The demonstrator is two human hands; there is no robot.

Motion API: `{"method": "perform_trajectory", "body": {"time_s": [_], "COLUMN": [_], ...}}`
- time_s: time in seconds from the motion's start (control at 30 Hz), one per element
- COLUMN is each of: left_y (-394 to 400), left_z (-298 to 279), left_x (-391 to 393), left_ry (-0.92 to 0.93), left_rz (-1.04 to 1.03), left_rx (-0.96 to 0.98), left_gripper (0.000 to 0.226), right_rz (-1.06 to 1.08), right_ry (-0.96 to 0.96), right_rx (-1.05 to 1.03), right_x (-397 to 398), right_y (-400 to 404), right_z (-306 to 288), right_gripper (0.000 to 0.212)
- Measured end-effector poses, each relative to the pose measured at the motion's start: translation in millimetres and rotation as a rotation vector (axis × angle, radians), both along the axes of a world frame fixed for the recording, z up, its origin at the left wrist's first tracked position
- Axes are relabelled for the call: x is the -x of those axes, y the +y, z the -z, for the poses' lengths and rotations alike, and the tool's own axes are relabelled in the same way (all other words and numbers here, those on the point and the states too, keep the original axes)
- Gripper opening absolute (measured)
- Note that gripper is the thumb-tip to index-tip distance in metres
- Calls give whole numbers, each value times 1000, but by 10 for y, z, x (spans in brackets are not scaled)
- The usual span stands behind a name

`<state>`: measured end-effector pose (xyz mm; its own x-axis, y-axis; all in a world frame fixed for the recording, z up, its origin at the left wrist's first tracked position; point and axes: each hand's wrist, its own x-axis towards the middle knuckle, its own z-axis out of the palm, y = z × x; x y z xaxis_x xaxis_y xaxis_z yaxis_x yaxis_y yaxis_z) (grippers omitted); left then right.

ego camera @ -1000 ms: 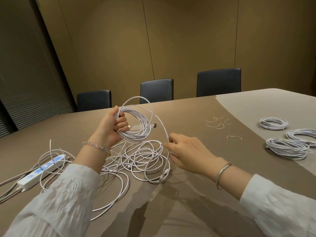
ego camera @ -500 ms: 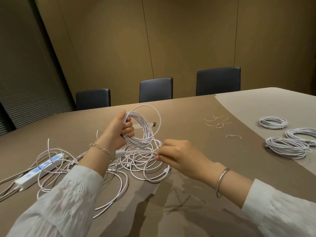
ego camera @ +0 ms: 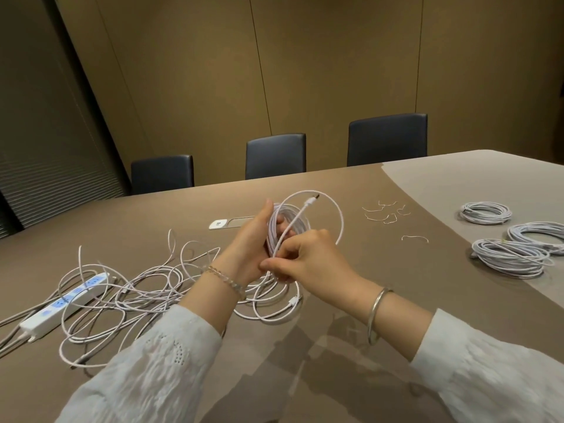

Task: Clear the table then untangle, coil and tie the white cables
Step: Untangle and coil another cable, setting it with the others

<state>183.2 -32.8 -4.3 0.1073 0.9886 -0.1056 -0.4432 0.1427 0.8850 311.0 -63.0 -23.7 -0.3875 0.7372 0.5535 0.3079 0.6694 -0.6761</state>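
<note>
The right hand (ego camera: pixel 308 257) pinches the free end of a white cable between thumb and curled fingers, just below the coil (ego camera: pixel 283 230). From that pinch the cable end (ego camera: pixel 297 215) runs up and to the right, its long axis diagonal, with the plug (ego camera: pixel 311 200) pointing toward the far chairs. The left hand (ego camera: pixel 250 239) grips the coil, fingers passed through its centre and thumb raised along the near side (the fingertips are hidden behind the turns). The coil stands nearly upright above the table (ego camera: pixel 396 300); one wider loop (ego camera: pixel 338 221) bulges out to its right.

Below both hands a tangle of loose cables (ego camera: pixel 146 288) lies spread on the table, partly covered by the wrists and sleeves. A power strip (ego camera: pixel 65 303) lies at its left, its cord cut off by the frame edge. To the right, well apart, three finished coils (ego camera: pixel 509 257) lie flat, the rightmost one cut off. Several twist ties (ego camera: pixel 384 213) lie between them and the hands.
</note>
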Motion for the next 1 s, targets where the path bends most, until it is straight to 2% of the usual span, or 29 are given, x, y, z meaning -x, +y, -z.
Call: {"method": "perform_trajectory", "body": {"time_s": [0.1,0.33,0.47,0.57,0.67,0.77,0.83,0.9,1.0], "left_y": [-44,-44,-44,-23,7,82,129,151,177], "left_z": [-2,30,42,57,53,21,-25,-78,-130], "left_x": [-84,-263,-388,-486,-586,-639,-624,-625,-729], "left_ry": [17,156,219,234,199,80,84,137,171], "left_rz": [102,86,116,117,99,72,119,286,532], "left_rx": [3,45,17,3,31,115,194,296,358], "left_gripper": [50,62,49,50,48,42,41,45,42], "right_rz": [-33,-35,-22,57,210,321,355,438,427], "right_ry": [17,-143,-79,-34,-60,-11,18,-76,-389], "right_rx": [88,-29,23,33,-91,-197,-267,-395,-442], "right_x": [-77,-217,-316,-406,-467,-642,-834,-1054,-1328], "right_y": [33,81,98,98,75,70,95,138,241], "right_z": [30,85,111,156,185,151,96,9,-85], "right_gripper": [25,33,34,39,49,46,40,27,25]}}
